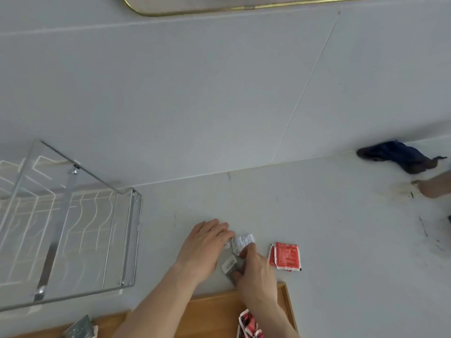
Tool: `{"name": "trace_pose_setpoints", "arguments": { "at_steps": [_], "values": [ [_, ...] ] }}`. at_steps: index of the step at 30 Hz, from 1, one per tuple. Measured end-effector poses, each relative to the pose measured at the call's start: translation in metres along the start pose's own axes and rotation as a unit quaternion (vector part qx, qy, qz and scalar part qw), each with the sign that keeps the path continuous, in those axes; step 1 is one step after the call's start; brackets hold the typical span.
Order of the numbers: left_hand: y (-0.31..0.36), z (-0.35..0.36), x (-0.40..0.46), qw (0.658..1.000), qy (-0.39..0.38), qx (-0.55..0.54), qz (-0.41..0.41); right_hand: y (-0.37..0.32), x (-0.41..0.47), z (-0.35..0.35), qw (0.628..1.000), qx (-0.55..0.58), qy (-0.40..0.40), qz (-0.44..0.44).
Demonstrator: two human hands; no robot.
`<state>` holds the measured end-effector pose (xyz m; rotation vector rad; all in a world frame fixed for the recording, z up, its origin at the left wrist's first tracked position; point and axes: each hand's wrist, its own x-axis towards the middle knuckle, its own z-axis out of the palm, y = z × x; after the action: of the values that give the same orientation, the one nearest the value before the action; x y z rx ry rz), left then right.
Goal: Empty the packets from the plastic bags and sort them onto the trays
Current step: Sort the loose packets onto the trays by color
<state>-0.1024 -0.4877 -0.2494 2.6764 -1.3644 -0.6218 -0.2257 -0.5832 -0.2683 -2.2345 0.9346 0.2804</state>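
Observation:
My left hand (203, 247) and my right hand (256, 269) meet over a small heap of white and grey packets (238, 252) on the pale counter, both pinching at it. One white packet (244, 241) sticks up between my fingertips. A short stack of red packets (285, 256) lies just right of my right hand, apart from it. Below my arms is a wooden tray (212, 311) holding red-and-white packets (250, 324) at its right end and a grey packet (79, 330) at its left. No plastic bag shows clearly.
A clear acrylic rack with metal brackets (68, 215) stands at the left. A dark blue object (400, 156) lies against the wall at the far right, with another person's hand (436, 185) beside it. A gold-rimmed mirror (244, 7) hangs above.

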Motion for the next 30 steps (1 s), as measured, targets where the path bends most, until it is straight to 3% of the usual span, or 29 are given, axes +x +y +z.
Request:
{"name": "trace_pose_setpoints", "arguments": {
  "at_steps": [3,6,10,12,16,20,23,27,30],
  "values": [
    [0.001,0.007,0.006,0.999,0.012,0.026,-0.014,0.009,-0.001,-0.013,0.999,0.006,-0.032,-0.024],
    [-0.002,0.016,0.000,0.998,0.021,0.008,-0.062,0.012,0.011,-0.028,0.997,0.026,0.005,-0.072],
    [-0.008,0.019,-0.013,0.986,0.045,-0.063,-0.146,0.010,0.045,-0.030,0.986,-0.069,0.014,-0.149],
    [-0.009,0.017,-0.021,0.979,0.054,-0.090,-0.175,0.008,0.052,-0.022,0.981,-0.121,-0.003,-0.154],
    [-0.014,0.006,-0.041,0.950,0.060,-0.195,-0.236,0.007,0.040,-0.006,0.976,-0.152,0.056,-0.143],
    [-0.023,-0.001,-0.070,0.901,0.079,-0.317,-0.286,0.001,0.020,-0.005,0.987,-0.084,0.079,-0.113],
    [-0.033,-0.002,-0.100,0.876,0.097,-0.368,-0.295,-0.019,-0.004,-0.002,0.994,0.028,0.064,-0.088],
    [-0.054,0.004,-0.150,0.843,0.108,-0.422,-0.315,-0.060,-0.047,0.016,0.983,0.180,-0.003,-0.041],
    [-0.072,0.016,-0.194,0.827,0.109,-0.449,-0.319,-0.084,-0.079,0.049,0.971,0.232,-0.055,0.002]
  ]
}}
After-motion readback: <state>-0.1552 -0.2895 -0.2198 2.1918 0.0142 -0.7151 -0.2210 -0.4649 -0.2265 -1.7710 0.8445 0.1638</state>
